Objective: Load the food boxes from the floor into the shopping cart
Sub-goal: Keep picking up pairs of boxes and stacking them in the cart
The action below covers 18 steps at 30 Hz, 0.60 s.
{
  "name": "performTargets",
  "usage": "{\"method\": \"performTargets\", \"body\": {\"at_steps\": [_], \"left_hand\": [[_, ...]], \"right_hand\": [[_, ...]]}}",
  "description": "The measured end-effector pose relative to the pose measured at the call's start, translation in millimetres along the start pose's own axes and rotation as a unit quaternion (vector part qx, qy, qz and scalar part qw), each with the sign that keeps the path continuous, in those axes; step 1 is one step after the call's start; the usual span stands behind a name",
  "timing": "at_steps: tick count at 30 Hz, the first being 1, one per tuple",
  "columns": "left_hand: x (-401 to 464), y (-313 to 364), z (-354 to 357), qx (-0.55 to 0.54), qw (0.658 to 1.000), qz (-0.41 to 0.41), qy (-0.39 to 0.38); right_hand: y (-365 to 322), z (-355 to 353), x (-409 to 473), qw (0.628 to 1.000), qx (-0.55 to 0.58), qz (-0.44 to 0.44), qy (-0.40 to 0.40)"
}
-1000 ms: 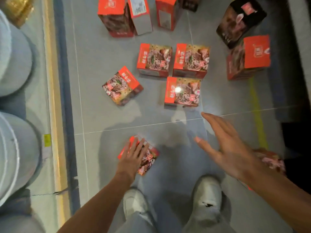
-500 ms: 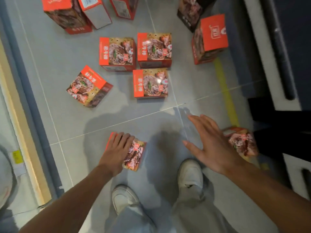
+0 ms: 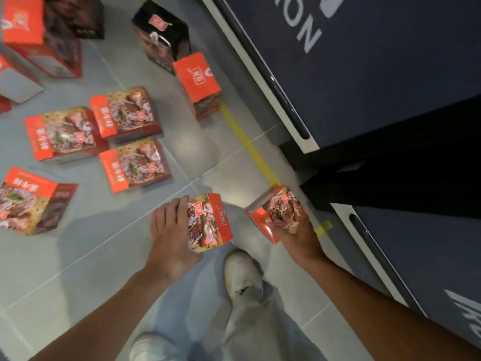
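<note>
Two hands each grip a food box, left hand [image 3: 171,238] curled around one box [image 3: 209,221], right hand [image 3: 299,234] around another box [image 3: 273,211], above the floor [image 3: 86,256].

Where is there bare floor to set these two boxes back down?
Bare tile lies left of the left hand, below the tilted box, and between the three flat boxes and the yellow tape line. The upper left is crowded with boxes.

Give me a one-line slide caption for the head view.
Each hand grips a food box: left hand holds one box, right hand another; more boxes on the floor.
</note>
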<state>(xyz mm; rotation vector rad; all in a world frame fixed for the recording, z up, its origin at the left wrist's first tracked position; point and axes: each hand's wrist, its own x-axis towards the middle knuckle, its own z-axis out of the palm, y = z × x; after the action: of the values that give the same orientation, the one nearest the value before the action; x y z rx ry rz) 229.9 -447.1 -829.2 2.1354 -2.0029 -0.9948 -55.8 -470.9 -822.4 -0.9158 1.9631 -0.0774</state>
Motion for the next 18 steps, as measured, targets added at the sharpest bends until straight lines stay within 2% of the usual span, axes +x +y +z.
{"method": "performTargets", "body": {"at_steps": [2, 4, 8, 9, 11, 13, 17, 18], "left_hand": [[9, 6, 10, -0.010, 1.000, 0.005, 0.021], [18, 6, 21, -0.019, 0.999, 0.003, 0.040], [34, -1, 37, -0.036, 0.998, -0.016, 0.058], [38, -4, 38, -0.035, 0.997, -0.017, 0.063], [48, -11, 40, -0.031, 0.997, -0.016, 0.069], [55, -18, 39, -0.031, 0.997, -0.015, 0.073], [55, -24, 29, -0.034, 0.996, -0.007, 0.080], [52, -25, 25, -0.039, 0.996, -0.009, 0.078]], "right_hand": [[11, 8, 20, 0.992, 0.077, 0.092, 0.035], [7, 19, 33, 0.977, 0.099, 0.178, 0.061], [-11, 37, 62, 0.942, 0.153, 0.281, 0.105], [-19, 39, 67, 0.937, 0.187, 0.283, 0.085], [-30, 47, 75, 0.923, 0.293, 0.249, -0.017], [-37, 54, 74, 0.916, 0.322, 0.228, -0.076], [-34, 60, 76, 0.929, 0.286, 0.235, -0.011], [-34, 58, 72, 0.930, 0.270, 0.246, 0.025]]}}
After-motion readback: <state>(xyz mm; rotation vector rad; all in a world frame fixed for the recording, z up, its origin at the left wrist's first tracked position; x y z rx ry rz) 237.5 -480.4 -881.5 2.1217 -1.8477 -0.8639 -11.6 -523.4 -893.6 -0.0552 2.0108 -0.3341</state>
